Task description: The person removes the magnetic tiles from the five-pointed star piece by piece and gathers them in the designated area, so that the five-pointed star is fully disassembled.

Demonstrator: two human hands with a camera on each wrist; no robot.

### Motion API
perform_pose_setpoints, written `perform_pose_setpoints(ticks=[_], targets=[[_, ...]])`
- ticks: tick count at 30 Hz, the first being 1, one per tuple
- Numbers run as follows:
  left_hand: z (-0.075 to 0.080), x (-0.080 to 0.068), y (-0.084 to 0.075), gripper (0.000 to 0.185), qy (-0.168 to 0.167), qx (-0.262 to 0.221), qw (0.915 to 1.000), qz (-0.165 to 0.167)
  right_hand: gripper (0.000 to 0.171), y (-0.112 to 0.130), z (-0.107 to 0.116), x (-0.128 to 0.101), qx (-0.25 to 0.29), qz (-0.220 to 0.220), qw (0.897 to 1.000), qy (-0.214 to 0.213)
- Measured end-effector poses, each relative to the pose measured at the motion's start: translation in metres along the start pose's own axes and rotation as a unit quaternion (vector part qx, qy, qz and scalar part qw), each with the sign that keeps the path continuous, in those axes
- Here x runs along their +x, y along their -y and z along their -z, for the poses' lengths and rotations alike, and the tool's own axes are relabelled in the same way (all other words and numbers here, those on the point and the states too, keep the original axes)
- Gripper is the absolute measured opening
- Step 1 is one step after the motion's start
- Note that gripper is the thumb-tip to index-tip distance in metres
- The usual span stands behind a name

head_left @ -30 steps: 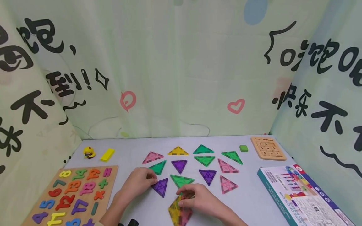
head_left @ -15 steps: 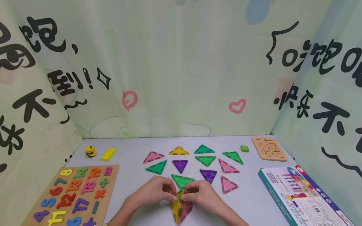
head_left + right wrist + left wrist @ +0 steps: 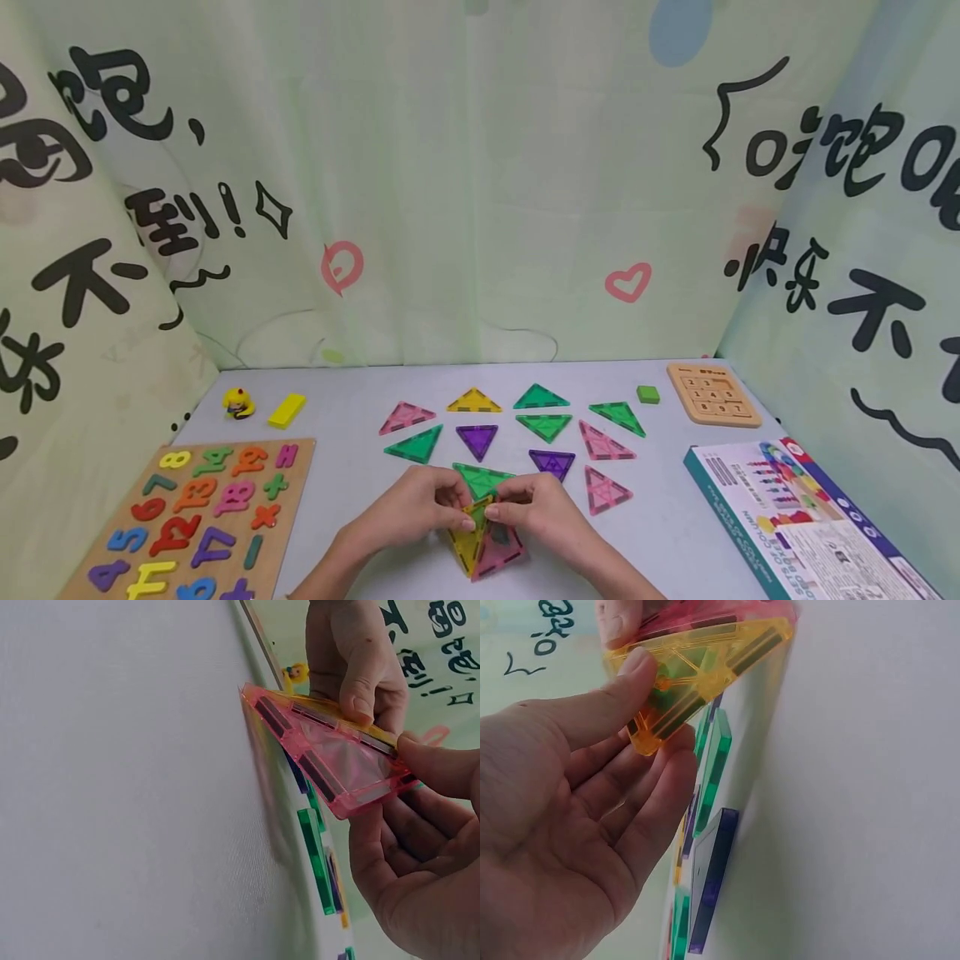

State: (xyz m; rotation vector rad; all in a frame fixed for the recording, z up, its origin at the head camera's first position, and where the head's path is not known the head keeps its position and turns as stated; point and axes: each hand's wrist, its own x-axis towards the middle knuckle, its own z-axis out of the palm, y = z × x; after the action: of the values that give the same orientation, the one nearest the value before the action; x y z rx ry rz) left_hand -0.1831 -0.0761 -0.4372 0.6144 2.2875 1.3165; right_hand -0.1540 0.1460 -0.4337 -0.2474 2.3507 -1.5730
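Note:
In the head view my left hand (image 3: pixel 420 508) pinches a translucent yellow triangular magnetic tile (image 3: pixel 467 546) near its top corner. My right hand (image 3: pixel 547 512) pinches a pink triangular magnetic tile (image 3: pixel 498 554) beside it. The two tiles meet along one edge and stand at an angle to each other. From the left wrist, the yellow tile (image 3: pixel 727 656) shows between thumb and fingers, the pink one (image 3: pixel 712 613) behind. In the right wrist view, thumb and fingers hold the pink tile (image 3: pixel 337 754) at its wide end. A green triangular tile (image 3: pixel 482 478) lies just beyond the fingertips.
Several triangular tiles lie farther back, among them a purple one (image 3: pixel 552 462) and a pink one (image 3: pixel 606 490). A wooden number board (image 3: pixel 296 475) is at left, a boxed set (image 3: pixel 810 508) at right. A yellow block (image 3: pixel 287 411) and small wooden board (image 3: pixel 712 395) stand behind.
My left hand has moved right from a purple tile to the yellow one. The pink tile has since swung outward to the right, widening its angle with the yellow tile.

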Motion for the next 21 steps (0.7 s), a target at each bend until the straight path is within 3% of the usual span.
perform_pose_setpoints(ticks=[7,13,17,21], targets=[[0.007,-0.002,0.003,0.006,0.003,0.01,0.9999,0.004,0.021,-0.003,0.001,0.002,-0.011,-0.001,1.0,0.015],[0.035,-0.01,0.006,0.01,-0.003,0.011,0.9998,0.019,0.019,-0.005,0.003,0.002,-0.01,-0.004,1.0,0.019],[0.062,-0.019,0.014,0.014,-0.044,0.031,0.9977,0.042,0.018,-0.007,0.003,0.001,0.001,0.0,1.0,0.028],[0.082,-0.031,0.027,0.01,-0.099,0.074,0.9873,0.1,0.016,-0.008,0.0,0.001,0.0,0.007,0.999,0.041]])
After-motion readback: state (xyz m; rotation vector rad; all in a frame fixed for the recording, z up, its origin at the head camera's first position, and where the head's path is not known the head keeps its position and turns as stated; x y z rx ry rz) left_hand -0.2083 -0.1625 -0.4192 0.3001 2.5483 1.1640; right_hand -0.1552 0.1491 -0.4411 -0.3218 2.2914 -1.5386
